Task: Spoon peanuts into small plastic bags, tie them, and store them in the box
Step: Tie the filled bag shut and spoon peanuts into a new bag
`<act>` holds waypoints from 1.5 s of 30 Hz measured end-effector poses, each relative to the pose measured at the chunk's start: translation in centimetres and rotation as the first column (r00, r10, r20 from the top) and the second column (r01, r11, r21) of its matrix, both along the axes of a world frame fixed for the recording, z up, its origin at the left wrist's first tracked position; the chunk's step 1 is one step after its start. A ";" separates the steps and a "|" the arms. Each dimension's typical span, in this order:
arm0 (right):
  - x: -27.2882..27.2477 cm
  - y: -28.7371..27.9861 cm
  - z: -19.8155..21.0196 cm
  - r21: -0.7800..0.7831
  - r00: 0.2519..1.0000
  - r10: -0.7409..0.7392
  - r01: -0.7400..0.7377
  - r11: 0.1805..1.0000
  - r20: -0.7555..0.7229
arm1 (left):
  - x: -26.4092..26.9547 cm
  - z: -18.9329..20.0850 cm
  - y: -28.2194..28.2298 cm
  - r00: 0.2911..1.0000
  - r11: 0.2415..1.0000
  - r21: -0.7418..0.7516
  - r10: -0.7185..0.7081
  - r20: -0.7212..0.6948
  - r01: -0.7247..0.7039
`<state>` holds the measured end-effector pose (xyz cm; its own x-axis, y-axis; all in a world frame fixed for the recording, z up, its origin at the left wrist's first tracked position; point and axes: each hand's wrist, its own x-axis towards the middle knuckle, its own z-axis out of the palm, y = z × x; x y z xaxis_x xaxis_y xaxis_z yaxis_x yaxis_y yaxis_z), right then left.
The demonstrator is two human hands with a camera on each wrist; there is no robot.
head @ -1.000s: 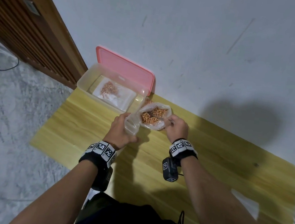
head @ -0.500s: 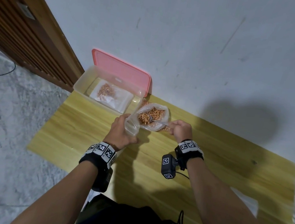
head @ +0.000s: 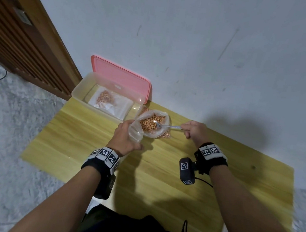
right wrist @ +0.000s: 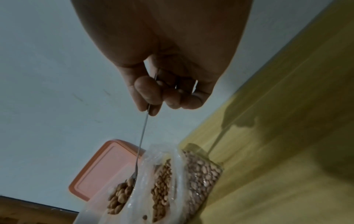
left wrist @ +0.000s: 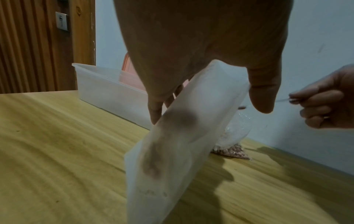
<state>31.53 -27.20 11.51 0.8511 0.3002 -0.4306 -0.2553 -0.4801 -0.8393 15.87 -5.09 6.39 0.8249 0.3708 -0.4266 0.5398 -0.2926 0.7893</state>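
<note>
My left hand (head: 124,138) grips a small empty plastic bag (head: 136,133) and holds it upright; in the left wrist view the small bag (left wrist: 178,151) hangs from the fingers (left wrist: 155,112) down to the table. My right hand (head: 194,131) pinches the handle of a metal spoon (head: 168,126). The spoon's bowl sits among the peanuts in the big open bag of peanuts (head: 152,124). In the right wrist view the spoon (right wrist: 141,141) carries peanuts (right wrist: 119,197) over the big bag (right wrist: 172,181). The clear box (head: 86,91) holds one filled bag (head: 110,101).
The pink lid (head: 120,77) leans on the wall behind the box. A yellow wooden table (head: 170,175) carries everything. A wooden slatted door (head: 14,33) stands at the left, grey floor beside it.
My right hand has drawn back to the right from the big bag's mouth and now holds the spoon by its handle end. The left hand and small bag have stayed put.
</note>
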 end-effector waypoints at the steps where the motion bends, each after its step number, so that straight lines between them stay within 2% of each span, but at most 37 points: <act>1: 0.1 0.1 0.6 0.002 1.000 0.005 -0.005 1.000 0.004 | 0.0 0.0 0.0 1.000 1.000 -0.005 -0.002 -0.001 0.002; 6: 0.6 0.8 3.4 0.020 0.999 0.043 -0.043 0.999 0.021 | 0.3 0.7 -0.4 1.000 1.000 0.004 -0.027 0.008 0.027; 11: -0.4 2.5 4.8 -0.010 0.970 0.237 -0.237 0.972 0.060 | 0.5 1.2 -1.0 0.998 0.999 -0.042 -0.027 0.048 0.029; 16: -2.4 4.4 4.3 -0.093 0.899 0.391 -0.380 0.920 0.199 | 0.4 1.9 -1.5 0.996 0.998 -0.058 -0.012 0.092 0.018; 19: -2.0 4.7 4.6 -0.022 0.929 0.302 -0.304 0.952 0.215 | 0.0 1.9 -1.0 0.997 0.999 -0.037 -0.001 0.080 0.004; 22: -0.4 3.9 4.4 0.034 0.974 0.111 -0.120 0.992 0.198 | -0.6 2.0 -0.3 0.997 0.998 -0.060 0.025 0.071 -0.021; 25: 0.7 2.9 2.7 0.001 0.989 -0.028 0.029 1.000 0.148 | -1.1 2.0 0.1 0.996 0.997 -0.069 0.049 0.069 -0.044; 28: 0.5 2.8 0.4 -0.129 0.993 -0.074 0.086 0.988 0.093 | -1.3 1.9 0.2 0.996 0.997 -0.048 0.056 0.067 -0.052; 31: -0.5 3.4 -1.4 -0.188 0.998 -0.053 0.058 0.980 0.033 | -1.4 2.2 -0.1 0.996 0.998 -0.028 0.055 0.073 -0.053; 35: -1.6 4.6 -2.9 -0.112 0.993 -0.102 0.094 0.989 -0.065 | -1.7 2.7 -0.2 0.997 0.998 -0.041 0.046 0.070 -0.043; 39: -2.1 5.4 -3.2 -0.074 0.966 -0.223 0.215 0.974 -0.133 | -1.9 3.4 -0.1 0.997 0.997 -0.067 0.038 0.070 -0.034; 42: -4.3 5.9 0.2 -0.156 0.954 -0.300 0.295 0.942 -0.006 | -1.8 4.0 0.1 0.997 1.000 -0.023 0.018 0.080 -0.017; 44: -6.3 6.6 2.5 -0.216 0.963 -0.236 0.259 0.941 0.126 | -1.6 4.3 0.2 0.994 1.000 0.013 0.007 0.106 -0.008; 45: -7.2 6.9 3.3 -0.204 0.975 -0.156 0.188 0.961 0.160 | -1.5 4.6 0.3 0.993 0.999 0.033 0.000 0.120 -0.004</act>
<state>24.29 -20.28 14.78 0.9383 0.0566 -0.3412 -0.2369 -0.6136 -0.7532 14.34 -4.80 10.96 0.8686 0.3846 -0.3124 0.4425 -0.3185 0.8383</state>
